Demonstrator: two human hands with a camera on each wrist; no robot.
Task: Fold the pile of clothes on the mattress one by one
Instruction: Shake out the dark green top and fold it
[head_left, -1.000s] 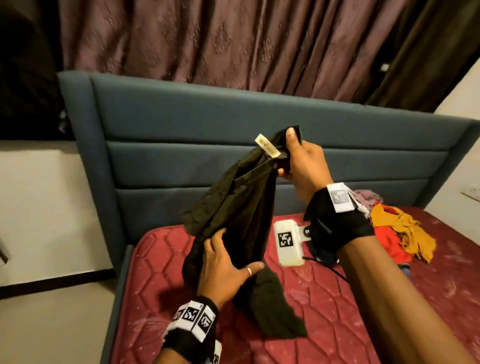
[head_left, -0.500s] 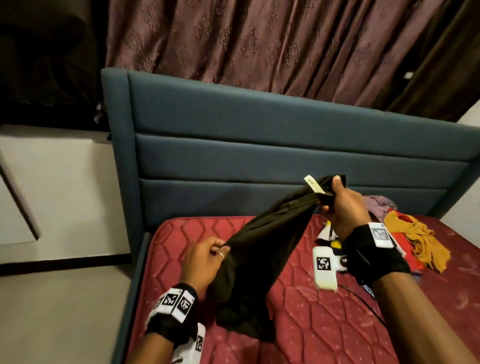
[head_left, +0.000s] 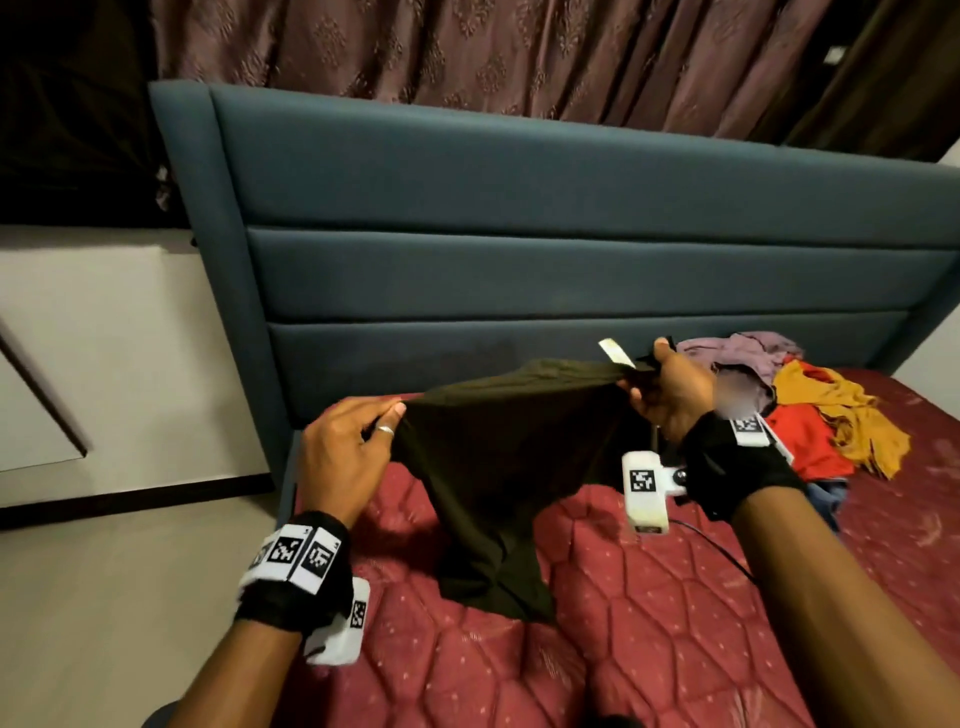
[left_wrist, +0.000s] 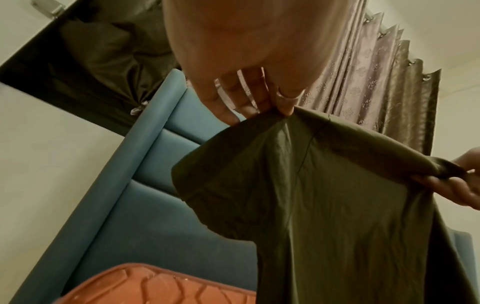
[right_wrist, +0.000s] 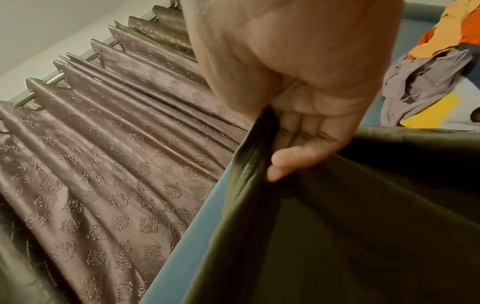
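A dark olive garment (head_left: 498, 457) hangs stretched between both hands above the red quilted mattress (head_left: 649, 623). My left hand (head_left: 358, 441) pinches its left top corner between thumb and fingers (left_wrist: 283, 102). Gripping the right top corner is my right hand (head_left: 665, 389), with a white label (head_left: 615, 353) sticking up beside the thumb. The cloth (right_wrist: 363, 226) folds over the right hand's fingers (right_wrist: 298, 144). Its lower end drapes onto the mattress. The pile of clothes (head_left: 831, 415), purple, orange-red and mustard, lies at the right by the headboard.
A blue padded headboard (head_left: 519, 234) runs along the far side, with mauve patterned curtains (head_left: 467, 47) above it. The mattress's left edge drops to a pale floor (head_left: 104, 597). A thin black cable (head_left: 717, 551) lies on the mattress near my right forearm.
Both hands have lowered and moved apart, drawing the garment's top edge out taut. The left hand shifted from the cloth's middle to its left corner.
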